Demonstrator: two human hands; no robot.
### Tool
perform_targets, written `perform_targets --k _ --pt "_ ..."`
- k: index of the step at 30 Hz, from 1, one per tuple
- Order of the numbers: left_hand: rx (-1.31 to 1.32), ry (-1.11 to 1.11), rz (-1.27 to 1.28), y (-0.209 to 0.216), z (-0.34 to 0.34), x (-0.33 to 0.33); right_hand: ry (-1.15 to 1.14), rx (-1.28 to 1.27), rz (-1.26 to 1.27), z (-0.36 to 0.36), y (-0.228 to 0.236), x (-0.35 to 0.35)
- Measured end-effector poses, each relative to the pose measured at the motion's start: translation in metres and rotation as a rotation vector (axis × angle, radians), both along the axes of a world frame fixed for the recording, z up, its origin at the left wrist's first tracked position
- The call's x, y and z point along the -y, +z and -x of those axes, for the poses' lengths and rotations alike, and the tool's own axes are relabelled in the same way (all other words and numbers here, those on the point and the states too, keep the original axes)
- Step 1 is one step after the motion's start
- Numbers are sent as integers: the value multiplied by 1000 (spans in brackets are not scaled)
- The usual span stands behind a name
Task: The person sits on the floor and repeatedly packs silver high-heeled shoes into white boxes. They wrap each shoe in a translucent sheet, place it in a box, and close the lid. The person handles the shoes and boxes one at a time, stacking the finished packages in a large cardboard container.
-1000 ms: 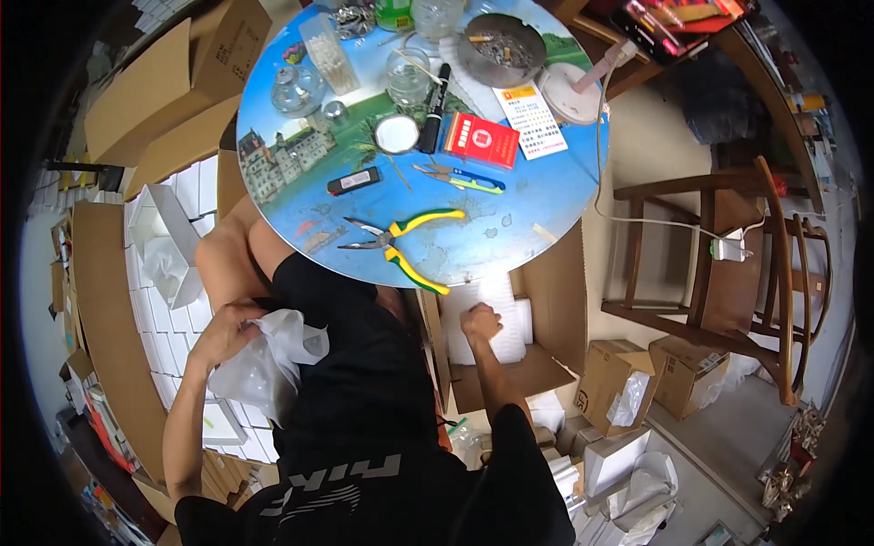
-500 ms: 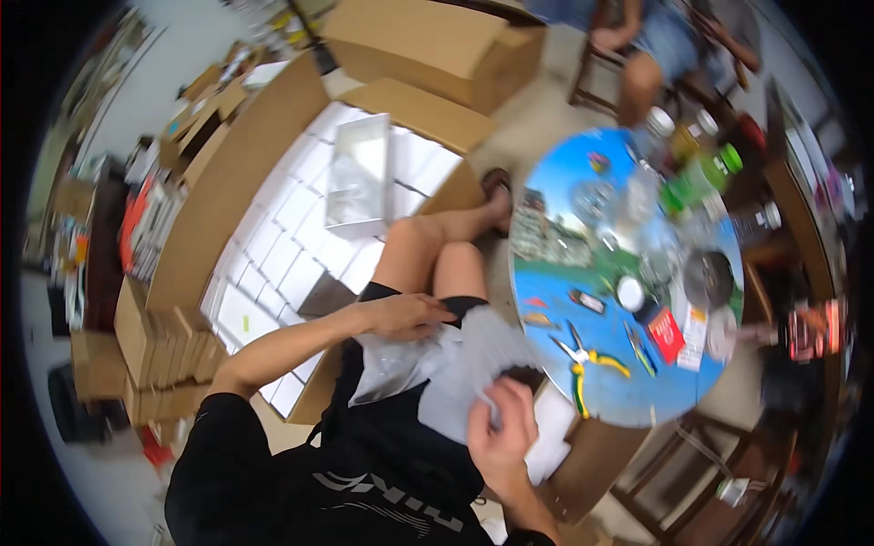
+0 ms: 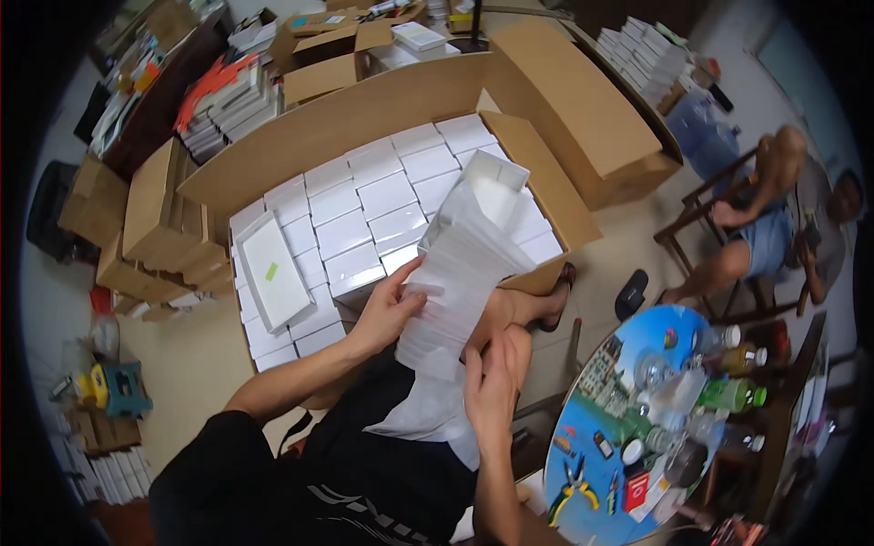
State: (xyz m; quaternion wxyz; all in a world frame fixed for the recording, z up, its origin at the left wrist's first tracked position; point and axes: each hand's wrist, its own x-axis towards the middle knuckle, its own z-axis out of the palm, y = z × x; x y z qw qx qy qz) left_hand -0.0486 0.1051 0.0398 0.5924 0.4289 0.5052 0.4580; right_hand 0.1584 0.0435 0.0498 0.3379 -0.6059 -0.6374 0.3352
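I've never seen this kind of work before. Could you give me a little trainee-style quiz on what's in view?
1. True or false: the left hand touches the translucent white sheet.

2. What colour is the sticker in the shallow white tray?
A) red
B) yellow-green
C) blue

3. Which of the person's own hands is nearer the round table?

Key:
1. True.
2. B.
3. The right hand.
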Motion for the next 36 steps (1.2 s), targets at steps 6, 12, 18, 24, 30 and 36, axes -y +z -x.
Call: perform_targets --k 6,12,18,24,30,36 --pt "-100 61 -120 -8 -18 -106 93 460 447 -23 -44 67" --pt "-499 155 -73 -65 -19 -204 -124 676 379 -5 -54 84" --pt "-485 145 -64 -62 -16 -211 -82 749 519 -12 -54 94" --pt "-602 10 -184 -84 -18 -222 -327 108 354 -16 -27 75" --pt "-880 -207 -188 -108 -23 -241 -370 -292 -58 -14 12 -8" --pt "-804 -408 94 -45 -34 -242 -338 -573 -133 -44 45 -190"
